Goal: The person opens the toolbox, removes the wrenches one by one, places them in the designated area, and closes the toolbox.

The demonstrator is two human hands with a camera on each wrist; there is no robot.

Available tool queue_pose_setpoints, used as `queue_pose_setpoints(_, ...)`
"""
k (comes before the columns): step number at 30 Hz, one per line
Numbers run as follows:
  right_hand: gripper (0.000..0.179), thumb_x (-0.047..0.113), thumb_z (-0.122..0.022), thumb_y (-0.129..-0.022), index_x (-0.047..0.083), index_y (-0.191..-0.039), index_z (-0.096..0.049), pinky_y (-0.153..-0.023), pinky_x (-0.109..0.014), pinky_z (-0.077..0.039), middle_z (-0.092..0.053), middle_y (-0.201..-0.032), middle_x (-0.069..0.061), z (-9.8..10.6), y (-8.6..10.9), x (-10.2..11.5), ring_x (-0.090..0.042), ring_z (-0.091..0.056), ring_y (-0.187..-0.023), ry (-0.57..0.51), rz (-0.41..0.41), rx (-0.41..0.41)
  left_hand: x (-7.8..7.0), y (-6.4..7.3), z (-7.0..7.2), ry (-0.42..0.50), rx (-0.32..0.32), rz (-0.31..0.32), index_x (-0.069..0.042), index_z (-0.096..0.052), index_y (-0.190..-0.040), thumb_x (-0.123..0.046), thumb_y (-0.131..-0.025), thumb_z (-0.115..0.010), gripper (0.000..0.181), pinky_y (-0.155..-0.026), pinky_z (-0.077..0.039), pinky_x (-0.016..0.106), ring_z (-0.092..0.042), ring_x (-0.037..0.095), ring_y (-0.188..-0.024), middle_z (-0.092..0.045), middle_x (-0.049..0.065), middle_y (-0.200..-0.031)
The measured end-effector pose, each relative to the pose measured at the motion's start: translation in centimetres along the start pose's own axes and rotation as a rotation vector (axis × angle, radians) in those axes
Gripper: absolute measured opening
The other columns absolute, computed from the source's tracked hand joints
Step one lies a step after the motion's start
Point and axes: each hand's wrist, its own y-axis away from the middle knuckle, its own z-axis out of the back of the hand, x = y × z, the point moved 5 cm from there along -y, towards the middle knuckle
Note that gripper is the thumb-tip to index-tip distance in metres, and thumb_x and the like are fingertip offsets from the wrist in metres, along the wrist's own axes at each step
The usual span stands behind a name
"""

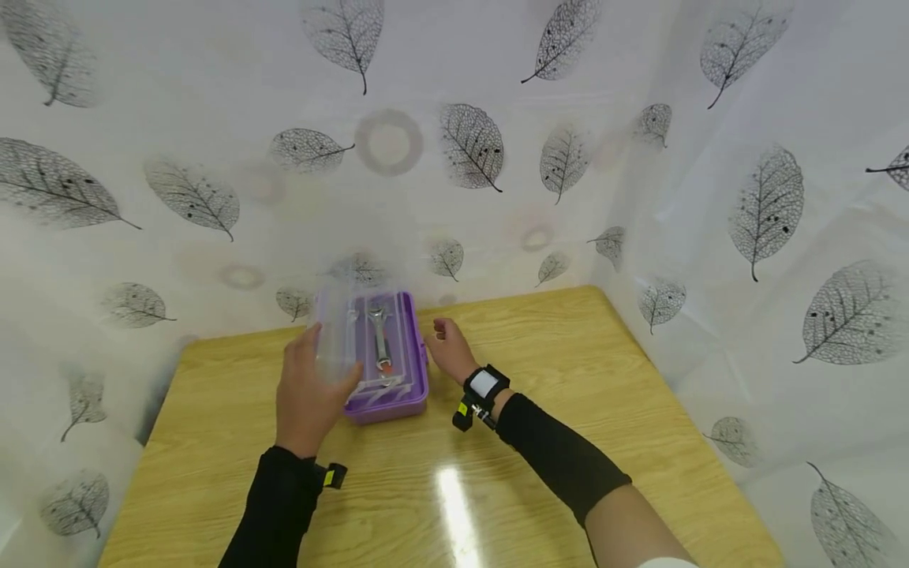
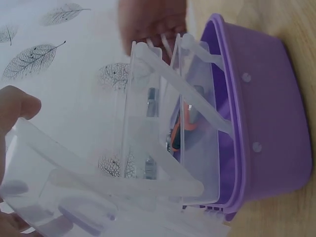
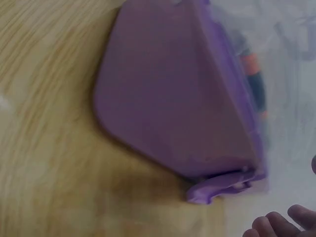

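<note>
A purple toolbox [image 1: 389, 409] stands on the table with its clear lid [image 1: 332, 341] raised to the left. My left hand [image 1: 305, 401] grips that lid between thumb and fingers. Two clear trays rise on hinged arms [image 2: 185, 89] out of the box. An open-ended wrench [image 1: 379, 331] lies in the upper tray; a tool with an orange and black handle [image 2: 186, 123] shows in the tray below. Beside the box's right side is my right hand [image 1: 452, 353], its fingers loosely curled and nothing visible in them. The purple latch [image 3: 217, 188] hangs outward near it.
The box sits toward the back of a wood-grain table [image 1: 554, 379]. A white curtain [image 1: 398, 213] with a leaf print hangs close behind the table and along its sides.
</note>
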Motion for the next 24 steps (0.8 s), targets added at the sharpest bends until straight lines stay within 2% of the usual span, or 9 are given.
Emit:
queue_pose_setpoints(4,0.062,0.03,-0.056,-0.105,-0.007,-0.153,-0.038,-0.112,-0.051,-0.047,-0.046,-0.151,-0.026,-0.8,0.5,-1.7,-0.04,-0.049,-0.136,0.003,-0.045,0.07,1.3,0.3,0.8,0.071,-0.035,0.093,-0.006,-0.034,-0.16,-0.04,-0.093,-0.076,0.086,-0.103,-0.046,0.064,-0.052,0.045,-0.127,-0.041,0.025,-0.152)
queue_pose_setpoints(8,0.063,0.032,-0.061,-0.105,-0.006,-0.151,-0.04,-0.108,-0.046,-0.052,-0.052,-0.145,-0.024,-1.7,0.9,-2.7,-0.036,-0.056,-0.13,0.038,-0.03,0.136,3.0,0.7,1.8,0.167,-0.07,0.165,-0.007,-0.032,-0.161,-0.039,-0.096,-0.074,0.084,-0.111,-0.041,0.065,-0.046,0.043,-0.136,-0.04,0.023,-0.154)
queue_pose_setpoints(12,0.056,0.028,-0.062,-0.105,-0.004,-0.147,-0.046,-0.107,-0.042,-0.052,-0.058,-0.138,-0.019,-2.1,1.2,-3.4,-0.032,-0.059,-0.126,0.103,0.005,0.151,4.6,1.2,2.9,0.258,-0.097,0.213,-0.012,-0.033,-0.162,-0.036,-0.098,-0.073,0.08,-0.11,-0.041,0.066,-0.045,0.043,-0.14,-0.04,0.019,-0.159)
queue_pose_setpoints(17,0.049,0.025,-0.06,-0.105,-0.003,-0.145,-0.05,-0.107,-0.042,-0.052,-0.062,-0.134,-0.018,-2.3,1.5,-3.6,-0.031,-0.061,-0.123,0.13,0.051,0.123,6.8,1.7,3.8,0.235,-0.141,0.249,-0.016,-0.033,-0.163,-0.038,-0.104,-0.062,0.07,-0.114,-0.037,0.068,-0.042,0.042,-0.142,-0.041,0.016,-0.161)
queue_pose_setpoints(21,0.048,0.023,-0.056,-0.107,-0.002,-0.147,-0.05,-0.105,-0.04,-0.054,-0.063,-0.133,-0.017,-2.7,1.6,-3.4,-0.03,-0.063,-0.121,0.142,0.079,0.111,9.0,2.4,4.3,0.238,-0.158,0.313,-0.021,-0.032,-0.164,-0.038,-0.11,-0.045,0.059,-0.12,-0.03,0.064,-0.038,0.04,-0.147,-0.039,0.013,-0.164)
queue_pose_setpoints(24,0.046,0.021,-0.053,-0.107,-0.003,-0.147,-0.05,-0.102,-0.041,-0.055,-0.063,-0.132,-0.017,-2.9,1.7,-3.4,-0.03,-0.063,-0.119,0.136,0.092,0.099,10.8,3.2,4.3,0.24,-0.146,0.377,-0.025,-0.03,-0.165,-0.039,-0.112,-0.033,0.055,-0.125,-0.024,0.059,-0.032,0.036,-0.152,-0.036,0.01,-0.166)
